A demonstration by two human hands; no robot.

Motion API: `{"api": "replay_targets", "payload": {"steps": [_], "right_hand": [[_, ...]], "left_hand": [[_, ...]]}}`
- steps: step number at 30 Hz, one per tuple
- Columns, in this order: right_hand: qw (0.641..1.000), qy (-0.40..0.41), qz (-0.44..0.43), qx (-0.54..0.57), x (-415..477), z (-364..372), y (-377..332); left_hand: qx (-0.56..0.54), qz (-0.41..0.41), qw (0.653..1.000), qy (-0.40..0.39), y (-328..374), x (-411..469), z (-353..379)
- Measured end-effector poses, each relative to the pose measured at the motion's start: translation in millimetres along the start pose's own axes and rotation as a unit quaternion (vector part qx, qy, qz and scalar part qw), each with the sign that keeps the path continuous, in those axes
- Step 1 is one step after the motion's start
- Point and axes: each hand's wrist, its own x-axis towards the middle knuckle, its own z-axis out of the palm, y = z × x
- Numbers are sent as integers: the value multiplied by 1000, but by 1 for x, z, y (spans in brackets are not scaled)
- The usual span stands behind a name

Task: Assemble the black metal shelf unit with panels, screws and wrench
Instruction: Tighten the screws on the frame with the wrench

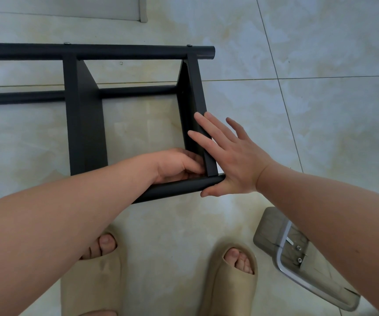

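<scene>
The black metal shelf unit (83, 115) lies on its side on the tiled floor (320, 87). The right hand (231, 156) is flat and spread wide, pressing on the right panel (197, 92). The left hand (177, 165) curls inside the corner where that panel meets the near pole (177, 187); its grip is hidden. A clear bag of screws (298, 254) sits nearby.

Floor (320, 99): pale glossy tiles, thin grout lines. Two beige open-toe slippers, left slipper (97, 281) and right slipper (231, 283), toes visible. Clear plastic container (284, 254) lying at lower right, partly hidden. Grey mat edge (115, 10) at top.
</scene>
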Motion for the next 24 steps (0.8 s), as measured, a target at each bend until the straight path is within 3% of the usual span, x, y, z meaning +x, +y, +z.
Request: {"api": "replay_targets", "payload": {"steps": [4, 7, 9, 11, 14, 17, 21, 24], "right_hand": [[1000, -4, -1, -1, 0, 1, 1], [1000, -20, 2, -8, -1, -1, 0], [999, -37, 6, -17, 0, -4, -1], [998, -58, 17, -24, -1, -9, -4], [994, -96, 47, -29, -5, -18, -9], [986, -144, 82, -23, -8, -32, -20], [968, -213, 130, -20, -7, -57, -43], [965, -213, 154, 14, -10, -74, -64]], "left_hand": [[-15, -10, 1000, -9, 2, -3, 2], [129, 3, 989, 71, 6, -11, 5], [300, -3, 946, 125, 7, -25, 3], [400, -37, 904, 147, 8, -47, 3], [436, -123, 883, 125, 11, -88, 2], [525, -179, 826, 102, 16, -116, 2], [621, -177, 755, 112, 21, -132, 15], [632, -151, 747, 138, 33, -146, 22]]}}
